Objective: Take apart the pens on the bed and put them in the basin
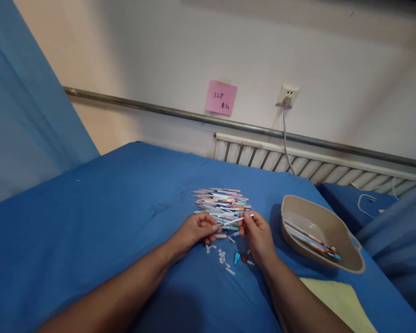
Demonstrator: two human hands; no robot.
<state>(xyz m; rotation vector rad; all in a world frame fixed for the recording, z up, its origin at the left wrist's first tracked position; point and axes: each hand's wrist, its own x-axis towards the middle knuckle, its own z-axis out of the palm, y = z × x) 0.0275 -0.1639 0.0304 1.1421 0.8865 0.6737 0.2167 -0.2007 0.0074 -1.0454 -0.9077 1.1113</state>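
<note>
A slim white pen (pixel 234 221) slants between my two hands, its right end a little higher. My left hand (pixel 201 227) pinches its lower left end, where a dark bit shows at the fingertips. Near the other end, the thumb and fingers of my right hand (pixel 258 233) are closed on it. Just behind both hands lies a pile of pens (pixel 222 199) in white, grey, orange and blue, side by side. Small white pointed pieces (pixel 222 257) are scattered in front of the hands, with a turquoise piece (pixel 236 258) and a brown round piece (pixel 244 257).
A beige plastic basin (pixel 346 249) on the right holds several pens (pixel 310 240). Near my right forearm lies a yellow cloth (pixel 333 296). Blue cloth (pixel 125 222) covers the table. Behind are a radiator (pixel 260 157), a metal rail (pixel 152 107) and a plugged-in socket (pixel 288 96).
</note>
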